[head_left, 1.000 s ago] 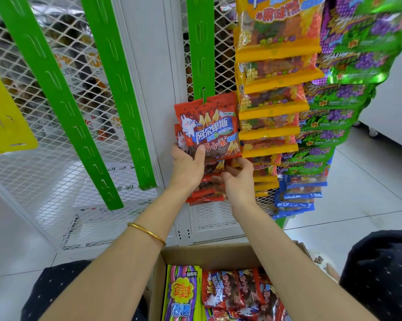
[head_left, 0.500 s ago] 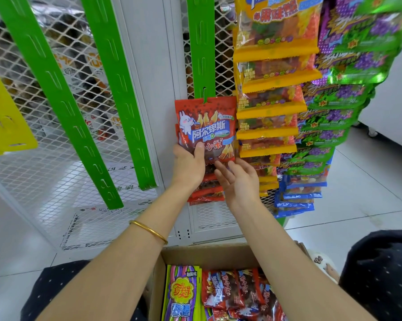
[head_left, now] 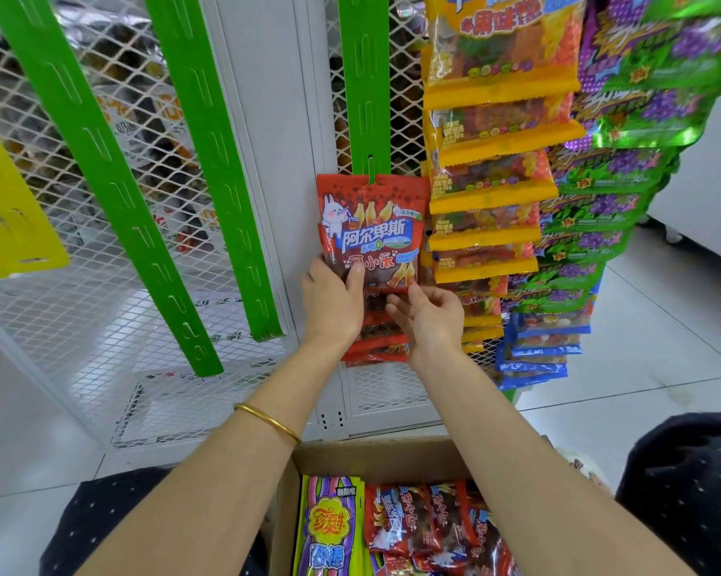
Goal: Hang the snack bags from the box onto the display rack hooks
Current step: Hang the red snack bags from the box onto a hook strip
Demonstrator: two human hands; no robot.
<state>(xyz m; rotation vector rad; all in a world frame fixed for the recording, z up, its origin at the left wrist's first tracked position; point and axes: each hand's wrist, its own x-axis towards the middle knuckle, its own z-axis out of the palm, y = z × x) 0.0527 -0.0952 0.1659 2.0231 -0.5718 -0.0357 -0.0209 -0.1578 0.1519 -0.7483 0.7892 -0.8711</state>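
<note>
A red snack bag [head_left: 373,230] with a white rabbit hangs on the green hook strip [head_left: 365,85], its top slot over a tab. My left hand [head_left: 333,303] holds the bag's lower left corner, thumb on its front. My right hand [head_left: 427,318] hovers just under the bag's lower right edge, fingers loosely spread and holding nothing. More red bags [head_left: 379,342] hang below on the same strip, partly hidden by both hands. The cardboard box [head_left: 375,457] sits at the bottom with red bags [head_left: 429,530] inside.
Two bare green hook strips [head_left: 209,168] hang to the left over white wire mesh. Yellow bags [head_left: 491,139], green grape bags [head_left: 624,172] and blue bags [head_left: 537,359] fill strips on the right. A striped lollipop bag [head_left: 329,530] lies in the box. My knees flank the box.
The red bag went from tilted to hanging straight on the strip. My right hand let go of its lower edge and opened, dropping slightly away.
</note>
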